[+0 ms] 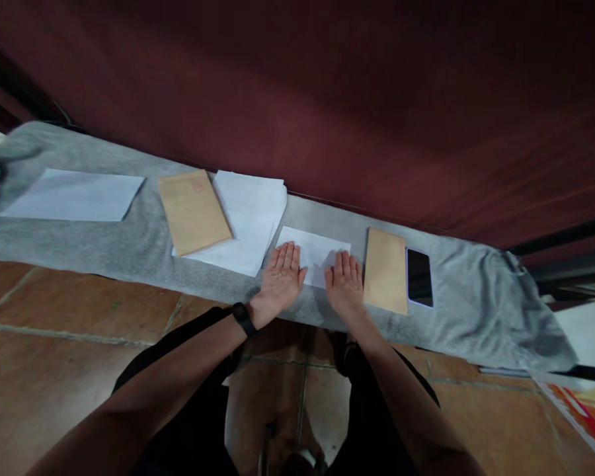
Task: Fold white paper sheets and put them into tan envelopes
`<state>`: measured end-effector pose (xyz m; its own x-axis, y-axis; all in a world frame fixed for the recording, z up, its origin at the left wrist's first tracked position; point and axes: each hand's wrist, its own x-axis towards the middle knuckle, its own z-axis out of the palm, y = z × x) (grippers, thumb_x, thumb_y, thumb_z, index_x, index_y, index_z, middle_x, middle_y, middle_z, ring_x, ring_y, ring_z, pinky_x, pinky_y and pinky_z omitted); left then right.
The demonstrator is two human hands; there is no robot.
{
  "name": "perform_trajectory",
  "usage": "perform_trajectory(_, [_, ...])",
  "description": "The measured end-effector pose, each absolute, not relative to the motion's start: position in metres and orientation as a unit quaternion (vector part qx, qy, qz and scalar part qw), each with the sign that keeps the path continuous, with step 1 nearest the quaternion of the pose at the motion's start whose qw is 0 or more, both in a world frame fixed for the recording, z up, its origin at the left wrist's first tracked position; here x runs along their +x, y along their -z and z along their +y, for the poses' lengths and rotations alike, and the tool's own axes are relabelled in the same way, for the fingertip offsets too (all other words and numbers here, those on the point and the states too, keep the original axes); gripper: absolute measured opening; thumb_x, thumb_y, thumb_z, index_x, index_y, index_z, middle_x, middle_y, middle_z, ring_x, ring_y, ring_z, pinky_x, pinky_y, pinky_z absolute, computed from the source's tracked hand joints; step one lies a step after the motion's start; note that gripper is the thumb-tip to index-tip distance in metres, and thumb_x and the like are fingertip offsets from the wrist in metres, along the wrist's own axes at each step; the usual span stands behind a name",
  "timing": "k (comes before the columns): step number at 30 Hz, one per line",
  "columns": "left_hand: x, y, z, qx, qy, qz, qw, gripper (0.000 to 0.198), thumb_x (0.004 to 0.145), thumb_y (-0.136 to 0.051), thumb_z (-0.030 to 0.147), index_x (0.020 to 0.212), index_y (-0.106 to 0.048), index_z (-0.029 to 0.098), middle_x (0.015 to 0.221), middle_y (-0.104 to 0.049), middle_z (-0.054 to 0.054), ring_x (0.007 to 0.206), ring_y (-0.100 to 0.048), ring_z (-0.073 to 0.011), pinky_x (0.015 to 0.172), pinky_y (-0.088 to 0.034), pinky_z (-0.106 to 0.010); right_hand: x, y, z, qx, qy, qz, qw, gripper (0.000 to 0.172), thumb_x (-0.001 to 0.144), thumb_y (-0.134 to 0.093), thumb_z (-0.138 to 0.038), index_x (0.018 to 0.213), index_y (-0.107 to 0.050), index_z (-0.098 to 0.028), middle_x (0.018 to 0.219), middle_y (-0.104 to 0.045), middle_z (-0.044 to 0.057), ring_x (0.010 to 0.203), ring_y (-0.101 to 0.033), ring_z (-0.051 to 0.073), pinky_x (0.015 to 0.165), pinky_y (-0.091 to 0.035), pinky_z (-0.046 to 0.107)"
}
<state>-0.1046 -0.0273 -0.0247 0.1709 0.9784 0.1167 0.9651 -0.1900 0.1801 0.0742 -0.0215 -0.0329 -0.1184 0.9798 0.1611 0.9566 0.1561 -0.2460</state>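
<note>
A white sheet of paper (316,250), smaller than the other sheets around it, lies on the grey cloth in front of me. My left hand (282,274) rests flat on its left part, fingers stretched out. On the right part of the same sheet lies my right hand (344,281), also flat with extended fingers. Neither hand grips anything. Just right of my right hand is a brown envelope (387,271). Left of my left hand, larger white sheets (250,218) lie partly under another brown envelope (193,211).
A smartphone (419,277) lies beside the right envelope. Another stack of white paper (77,195) sits at the far left of the grey cloth (469,291). A dark red surface (297,99) rises behind the bench. White paper (590,330) and a colourful print (582,403) are at the right edge.
</note>
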Motion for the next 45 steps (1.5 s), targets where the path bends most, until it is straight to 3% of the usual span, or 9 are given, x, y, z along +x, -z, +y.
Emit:
perform_trajectory(4, [-0.096, 0.025, -0.008, 0.79, -0.124, 0.598, 0.043, 0.061, 0.103, -0.028, 0.032, 0.157, -0.035, 0.003, 0.165, -0.035, -0.017, 0.157, -0.024, -0.0248, 0.129, -0.018, -0.044, 0.059, 0.027, -0.006, -0.629, -0.1, -0.751, 0.176, 0.06, 0.108, -0.023, -0.035, 0.156, -0.038, -0.002, 0.164, -0.035, 0.02, 0.155, -0.028, 0.03, 0.127, -0.02, 0.048])
perform_trajectory(10, [-0.084, 0.031, 0.015, 0.816, -0.117, 0.564, 0.05, 0.06, 0.099, -0.03, 0.022, 0.156, -0.037, 0.007, 0.165, -0.035, -0.016, 0.156, -0.024, -0.0261, 0.128, -0.02, -0.048, 0.033, 0.026, 0.014, -0.616, -0.145, -0.756, 0.168, 0.058, 0.11, -0.018, -0.036, 0.157, -0.039, -0.008, 0.163, -0.039, 0.013, 0.154, -0.03, 0.021, 0.128, -0.019, 0.042])
perform_trajectory(20, [-0.089, 0.036, 0.031, 0.794, -0.121, 0.595, 0.021, 0.059, 0.1, -0.026, 0.022, 0.156, -0.038, 0.006, 0.165, -0.035, -0.016, 0.156, -0.025, -0.0249, 0.128, -0.02, -0.045, 0.04, 0.037, 0.025, -0.632, -0.081, -0.758, 0.139, 0.057, 0.11, -0.025, -0.04, 0.158, -0.037, -0.01, 0.166, -0.033, 0.012, 0.155, -0.028, 0.025, 0.128, -0.017, 0.045])
perform_trajectory(35, [-0.109, 0.038, 0.024, 0.743, -0.134, 0.655, 0.01, 0.064, 0.101, -0.031, 0.03, 0.155, -0.035, -0.002, 0.165, -0.03, -0.022, 0.156, -0.026, -0.0295, 0.128, -0.02, -0.045, 0.063, 0.061, 0.022, -0.658, 0.051, -0.724, 0.201, 0.067, 0.109, -0.029, -0.048, 0.155, -0.039, 0.0, 0.159, -0.042, 0.025, 0.148, -0.04, 0.033, 0.121, -0.032, 0.052])
perform_trajectory(45, [-0.119, 0.045, 0.005, 0.726, -0.162, 0.668, 0.007, 0.065, 0.102, -0.03, 0.035, 0.156, -0.032, -0.001, 0.165, -0.031, -0.023, 0.155, -0.027, -0.0317, 0.127, -0.023, -0.049, 0.079, 0.058, 0.011, -0.676, 0.041, -0.71, 0.192, 0.073, 0.108, -0.032, -0.05, 0.155, -0.034, 0.006, 0.158, -0.038, 0.03, 0.148, -0.039, 0.038, 0.12, -0.034, 0.056])
